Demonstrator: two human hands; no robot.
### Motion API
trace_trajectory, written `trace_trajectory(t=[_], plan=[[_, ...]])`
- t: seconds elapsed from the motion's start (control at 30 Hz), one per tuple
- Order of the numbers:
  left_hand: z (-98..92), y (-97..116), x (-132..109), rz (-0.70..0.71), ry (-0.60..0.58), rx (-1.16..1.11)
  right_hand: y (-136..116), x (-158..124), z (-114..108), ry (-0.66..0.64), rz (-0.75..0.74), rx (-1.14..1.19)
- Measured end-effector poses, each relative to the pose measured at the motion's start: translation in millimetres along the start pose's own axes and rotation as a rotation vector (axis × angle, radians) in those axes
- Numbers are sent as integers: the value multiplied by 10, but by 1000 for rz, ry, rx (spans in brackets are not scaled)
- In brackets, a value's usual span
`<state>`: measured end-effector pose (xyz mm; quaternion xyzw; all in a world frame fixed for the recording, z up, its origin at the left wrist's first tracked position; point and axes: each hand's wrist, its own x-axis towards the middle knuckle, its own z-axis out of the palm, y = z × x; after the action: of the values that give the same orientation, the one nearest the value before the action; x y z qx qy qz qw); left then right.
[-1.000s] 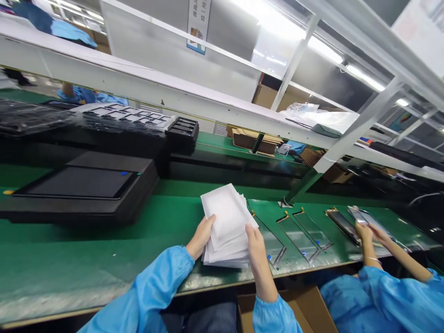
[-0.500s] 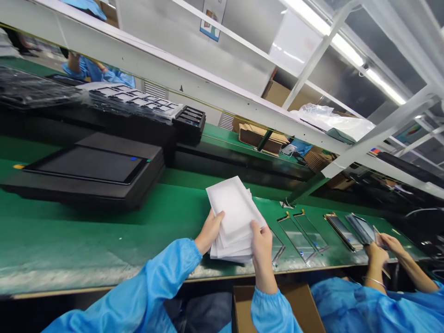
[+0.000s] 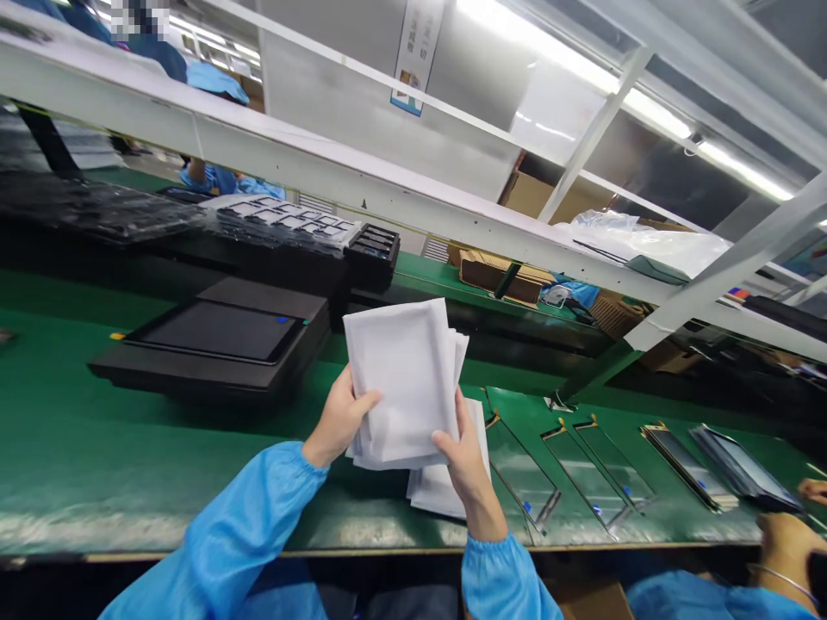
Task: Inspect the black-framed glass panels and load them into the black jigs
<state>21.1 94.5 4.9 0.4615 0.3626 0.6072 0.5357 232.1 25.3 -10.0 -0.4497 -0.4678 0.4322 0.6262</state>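
Note:
My left hand (image 3: 338,419) and my right hand (image 3: 460,454) both grip a bundle of white foam sheets (image 3: 401,375), lifted upright above the green conveyor belt (image 3: 161,456). The left thumb lies across the bundle's lower left corner, and the right fingers pinch its lower right edge. A smaller pile of white sheets (image 3: 439,491) lies flat on the belt just under my right hand. Both my arms are in blue sleeves.
A black tray stack with a dark panel (image 3: 220,340) lies to the left. Several glass screen panels (image 3: 585,474) lie in a row on the belt to the right. A co-worker's hand (image 3: 785,542) shows at the lower right. White shelf rails (image 3: 388,194) run overhead.
Both hands have raised part of the white stack off the belt and tilted it upright, leaving some sheets lying flat. The co-worker's hands have dropped toward the lower right corner.

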Motion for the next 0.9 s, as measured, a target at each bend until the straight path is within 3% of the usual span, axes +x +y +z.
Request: trace_trajectory(t=[0.07,0.17,0.33,0.43,0.57,0.73,0.9], plan=[[-260,73,56,15,-36,64,92,47,163,-93,-17,25],[-547,118,111,40,-114,126,282,111,389,-113,-28,42],[-753,57,124,80,-196,153,420,147,627,-106,-101,131],[-791,-13,80,96,-192,162,350,153,680,-100,-135,188],[-797,-41,-16,111,-168,158,245,261,657,4,-120,226],[-732,91,-65,163,-71,22,166,480,661,149,-34,143],[-605,203,-43,194,25,-99,43,498,784,286,-60,141]])
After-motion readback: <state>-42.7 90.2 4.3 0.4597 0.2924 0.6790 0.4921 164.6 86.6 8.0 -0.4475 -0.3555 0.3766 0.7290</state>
